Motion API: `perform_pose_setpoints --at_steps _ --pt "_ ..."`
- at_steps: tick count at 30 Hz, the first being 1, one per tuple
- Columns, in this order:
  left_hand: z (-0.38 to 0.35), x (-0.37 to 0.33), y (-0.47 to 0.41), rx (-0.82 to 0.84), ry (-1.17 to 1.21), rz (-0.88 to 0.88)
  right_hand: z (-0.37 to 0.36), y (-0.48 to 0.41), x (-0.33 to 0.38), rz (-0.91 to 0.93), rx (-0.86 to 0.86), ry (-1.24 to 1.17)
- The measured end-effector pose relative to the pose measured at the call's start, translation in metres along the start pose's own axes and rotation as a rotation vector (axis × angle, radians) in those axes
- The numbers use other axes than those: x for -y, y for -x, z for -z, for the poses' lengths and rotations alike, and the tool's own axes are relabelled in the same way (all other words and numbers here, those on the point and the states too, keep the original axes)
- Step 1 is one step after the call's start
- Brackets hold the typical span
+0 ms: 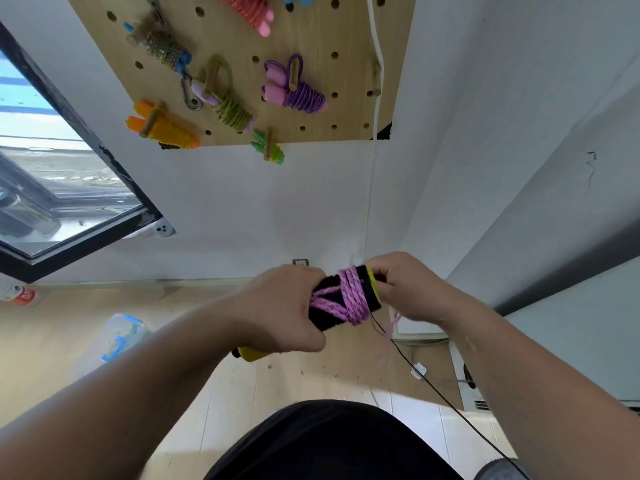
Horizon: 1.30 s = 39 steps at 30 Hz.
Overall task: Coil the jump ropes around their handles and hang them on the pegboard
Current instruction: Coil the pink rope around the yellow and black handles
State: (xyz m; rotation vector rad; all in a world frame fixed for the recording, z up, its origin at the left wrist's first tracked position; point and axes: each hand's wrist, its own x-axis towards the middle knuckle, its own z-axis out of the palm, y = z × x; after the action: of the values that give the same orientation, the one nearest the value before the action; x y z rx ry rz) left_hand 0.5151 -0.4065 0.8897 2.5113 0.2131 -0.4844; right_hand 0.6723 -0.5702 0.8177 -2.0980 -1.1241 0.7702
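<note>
Head view.
A: Where are the handles, compared to the hands?
B: The black handles (329, 315) lie between both hands, in front of the body, well below the pegboard (346, 112). The left hand (284, 306) grips one end with curled fingers. The right hand (405, 289) pinches the other end, at the yellow cap (373, 284).
A: How does it look?
B: The pink rope (353, 296) is wound around them: tight coils near the right hand, crossed strands near the left. A loose strand hangs down.
</note>
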Motion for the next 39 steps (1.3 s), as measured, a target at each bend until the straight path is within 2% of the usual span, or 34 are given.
perform_pose_setpoints --at_steps 4,7,10,12,15,19,22,24,26,29,33,35,39 --pt "-0.016 -0.004 -0.001 0.006 -0.365 0.009 0.031 -0.014 0.028 0.04 0.203 0.227" --pt "-0.032 -0.002 -0.009 -0.02 -0.544 -0.031 0.036 -0.025 0.05 0.099 0.303 0.444" --pt "-0.041 0.005 -0.021 -0.078 -0.66 -0.053 0.024 -0.032 0.062 0.129 0.265 0.632" --pt "-0.038 0.014 -0.029 -0.142 -0.659 0.033 0.015 -0.029 0.065 0.129 0.152 0.631" --pt "-0.031 0.027 -0.036 -0.245 -0.529 0.21 0.001 -0.017 0.065 0.128 -0.022 0.523" --pt "-0.024 0.037 -0.044 -0.304 -0.265 0.318 -0.022 0.003 0.056 0.164 -0.202 0.341" --pt "-0.021 0.042 -0.049 -0.325 -0.002 0.337 -0.029 0.018 0.045 0.164 -0.334 0.04" --pt "-0.017 0.041 -0.047 -0.323 0.284 0.338 -0.028 0.028 0.037 0.097 -0.37 -0.219" --pt "-0.01 0.035 -0.039 -0.296 0.585 0.324 -0.027 0.036 0.028 0.035 -0.361 -0.424" --pt "-0.005 0.018 -0.025 -0.124 0.723 0.191 -0.023 0.041 0.013 -0.02 -0.302 -0.695" --pt "-0.004 -0.004 -0.01 0.151 0.854 -0.067 -0.015 0.035 0.002 0.017 0.051 -0.916" --pt "0.001 -0.011 -0.006 0.265 0.748 -0.148 -0.005 0.032 0.002 0.058 0.178 -0.822" --pt "0.0 -0.02 -0.008 0.28 0.144 -0.106 0.024 0.016 0.005 0.014 0.235 -0.29"
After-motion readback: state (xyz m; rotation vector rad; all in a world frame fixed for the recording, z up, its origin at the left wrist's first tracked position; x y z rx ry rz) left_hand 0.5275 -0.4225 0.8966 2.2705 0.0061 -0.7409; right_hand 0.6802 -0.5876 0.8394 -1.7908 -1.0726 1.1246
